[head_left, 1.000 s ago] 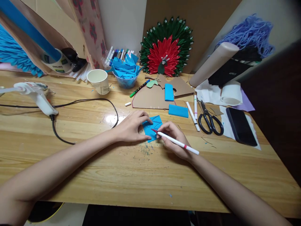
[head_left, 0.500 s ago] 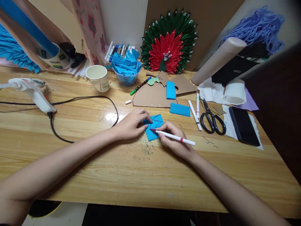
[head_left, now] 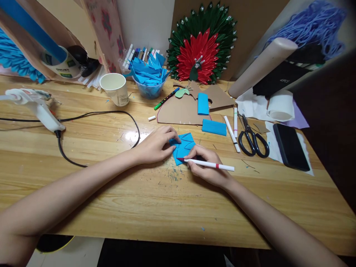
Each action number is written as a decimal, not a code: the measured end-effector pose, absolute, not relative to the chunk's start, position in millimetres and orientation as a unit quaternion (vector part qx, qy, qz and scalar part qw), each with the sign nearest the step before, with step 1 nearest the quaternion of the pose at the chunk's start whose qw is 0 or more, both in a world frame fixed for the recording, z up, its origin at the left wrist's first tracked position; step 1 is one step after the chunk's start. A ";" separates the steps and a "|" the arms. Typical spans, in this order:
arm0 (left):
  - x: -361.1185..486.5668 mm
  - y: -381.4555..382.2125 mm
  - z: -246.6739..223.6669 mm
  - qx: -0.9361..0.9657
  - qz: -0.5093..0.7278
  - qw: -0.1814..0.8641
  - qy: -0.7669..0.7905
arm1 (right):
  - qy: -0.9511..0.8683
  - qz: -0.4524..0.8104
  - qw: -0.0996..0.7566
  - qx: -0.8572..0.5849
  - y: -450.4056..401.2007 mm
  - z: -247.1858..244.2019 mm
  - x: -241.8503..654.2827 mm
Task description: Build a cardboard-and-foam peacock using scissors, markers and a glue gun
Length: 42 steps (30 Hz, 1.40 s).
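Note:
A square of blue paper [head_left: 183, 148] with dark zigzag lines drawn on it lies on the wooden table [head_left: 133, 211]. At its left edge, my left hand [head_left: 160, 145] holds it down, fingers bent and thumb on the paper. My right hand [head_left: 207, 165] grips a white marker [head_left: 205, 163] with a red band, its dark red tip at the lower part of the paper. Two folded blue paper pieces, one upright [head_left: 203, 104] and one lying crosswise [head_left: 214, 127], rest just beyond, by a cut piece of cardboard [head_left: 180, 109].
On the right are black-handled scissors [head_left: 253, 142], two white markers [head_left: 232, 133] and a phone [head_left: 291, 147]. A glue gun [head_left: 39, 111] with its cable lies left. Behind stand a paper cup [head_left: 114, 89], a bowl of blue scraps [head_left: 150, 87] and a red-green peacock craft [head_left: 200, 44].
The marker tip has moved down the blue paper toward its lower edge, and a further line shows there. My left hand stays in place on the paper. The whole view has shifted slightly.

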State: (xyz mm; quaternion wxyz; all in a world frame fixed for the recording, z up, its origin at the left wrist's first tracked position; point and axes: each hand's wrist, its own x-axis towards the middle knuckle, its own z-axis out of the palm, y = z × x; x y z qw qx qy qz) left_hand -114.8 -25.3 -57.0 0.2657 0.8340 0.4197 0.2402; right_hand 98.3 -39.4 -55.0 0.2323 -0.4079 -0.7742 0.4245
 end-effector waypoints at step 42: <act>-115.1 -24.7 -57.2 0.844 0.231 0.251 0.413 | -0.692 0.478 0.322 -0.434 -37.4 -60.5 102.6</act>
